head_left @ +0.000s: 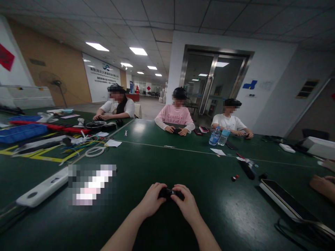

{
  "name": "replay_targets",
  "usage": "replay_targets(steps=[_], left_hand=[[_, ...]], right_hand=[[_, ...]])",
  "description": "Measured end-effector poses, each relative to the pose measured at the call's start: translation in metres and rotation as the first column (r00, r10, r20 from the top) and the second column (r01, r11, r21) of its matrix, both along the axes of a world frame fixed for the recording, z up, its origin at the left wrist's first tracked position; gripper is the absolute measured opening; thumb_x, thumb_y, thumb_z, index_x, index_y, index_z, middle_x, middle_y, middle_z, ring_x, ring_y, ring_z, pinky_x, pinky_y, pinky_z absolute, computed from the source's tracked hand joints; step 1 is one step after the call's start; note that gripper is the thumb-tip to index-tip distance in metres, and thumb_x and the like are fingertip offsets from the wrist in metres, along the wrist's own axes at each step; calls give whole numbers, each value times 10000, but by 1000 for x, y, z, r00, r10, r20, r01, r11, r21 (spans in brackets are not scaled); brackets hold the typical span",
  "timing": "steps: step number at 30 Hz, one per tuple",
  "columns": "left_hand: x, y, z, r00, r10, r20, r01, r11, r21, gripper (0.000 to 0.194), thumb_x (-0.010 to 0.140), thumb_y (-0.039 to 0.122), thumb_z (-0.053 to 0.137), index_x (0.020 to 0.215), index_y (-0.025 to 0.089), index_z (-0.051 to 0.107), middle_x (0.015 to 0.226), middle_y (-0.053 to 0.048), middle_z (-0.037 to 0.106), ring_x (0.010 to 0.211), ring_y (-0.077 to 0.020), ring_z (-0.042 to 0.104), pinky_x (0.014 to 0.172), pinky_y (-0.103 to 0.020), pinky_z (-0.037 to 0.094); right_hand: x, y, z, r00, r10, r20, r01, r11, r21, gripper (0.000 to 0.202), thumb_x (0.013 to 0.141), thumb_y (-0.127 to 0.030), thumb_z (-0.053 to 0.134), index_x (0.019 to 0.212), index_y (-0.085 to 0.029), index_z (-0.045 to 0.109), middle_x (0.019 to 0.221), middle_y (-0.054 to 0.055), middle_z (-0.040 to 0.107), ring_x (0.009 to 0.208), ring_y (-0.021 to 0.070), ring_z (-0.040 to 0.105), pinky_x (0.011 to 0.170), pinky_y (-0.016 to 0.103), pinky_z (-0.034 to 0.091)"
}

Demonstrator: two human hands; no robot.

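Observation:
My left hand (152, 200) and my right hand (186, 203) meet low in the middle of the head view, just over the green table (125, 226). Between their fingertips is a small black object (169, 192) with a shiny spot near its centre. Its kind cannot be made out, since the fingers cover both ends. The left thumb and fingers pinch its left end; those of the right hand close around the other end. To the left of my hands lies a bright, blurred-out flat item (95, 186).
A white power strip (43, 188) lies at left, near cables (86, 143) and a blue tray (23, 133). Two water bottles (219, 136) stand ahead. A flat dark-topped device (288, 200) is at right, beside another person's hand (323, 186). Several people sit around the table.

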State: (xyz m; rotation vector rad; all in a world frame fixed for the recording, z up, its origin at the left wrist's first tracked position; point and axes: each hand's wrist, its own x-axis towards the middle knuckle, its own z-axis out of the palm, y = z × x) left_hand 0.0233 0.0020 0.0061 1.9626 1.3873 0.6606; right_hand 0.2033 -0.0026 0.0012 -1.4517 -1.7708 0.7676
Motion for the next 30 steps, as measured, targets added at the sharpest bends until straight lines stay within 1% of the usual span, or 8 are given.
replay_targets(steps=[7,13,18,21,23,26,30], left_hand=[[-1,-1,1,1000,22,10,-22,999,-37,431,713,197,537,1141,238,513,1180,-46,527,1099,-211,468,968,-353,359],[-3,0,-2,1000,11,20,-11,1000,-27,439,724,215,538,1161,245,501,1179,-41,527,1098,-207,470,959,-353,370],[-4,0,-3,999,8,31,-7,1000,-29,450,721,215,541,1167,253,497,1186,-38,521,1098,-204,468,961,-341,364],[-4,-1,-1,999,11,44,-9,999,-50,449,720,218,542,1166,253,502,1183,-42,523,1094,-210,469,954,-345,366],[-3,0,-1,998,11,55,-9,999,-41,445,711,215,548,1154,240,516,1165,-50,533,1082,-216,474,950,-346,363],[-3,1,-4,997,4,83,-3,1000,-13,441,698,215,560,1138,224,535,1145,-63,543,1071,-227,477,949,-353,355],[-5,2,-8,991,10,136,-7,1000,-25,444,703,235,561,1146,249,533,1153,-66,538,1074,-251,474,936,-386,354]], right_hand=[[11,-2,8,998,-47,-49,44,997,-68,232,755,-323,547,965,-241,602,979,5,633,985,214,568,885,339,419],[17,-4,16,989,-95,-118,90,995,-44,258,756,-331,547,989,-226,584,987,25,632,996,218,562,905,358,415],[24,-1,14,981,-115,-157,116,993,-3,270,743,-335,565,985,-218,592,984,40,638,976,231,569,892,379,427],[26,0,12,974,-118,-195,125,992,24,272,745,-338,573,987,-217,594,975,41,641,965,224,573,880,378,434],[27,0,11,966,-120,-229,135,990,49,270,744,-343,580,980,-213,596,953,38,644,947,219,578,873,378,437],[28,1,10,954,-126,-271,153,985,81,267,739,-354,591,962,-206,600,926,38,646,920,216,586,862,379,439],[30,3,7,943,-137,-302,172,981,92,271,739,-348,593,973,-211,599,943,41,643,923,216,587,847,375,445]])
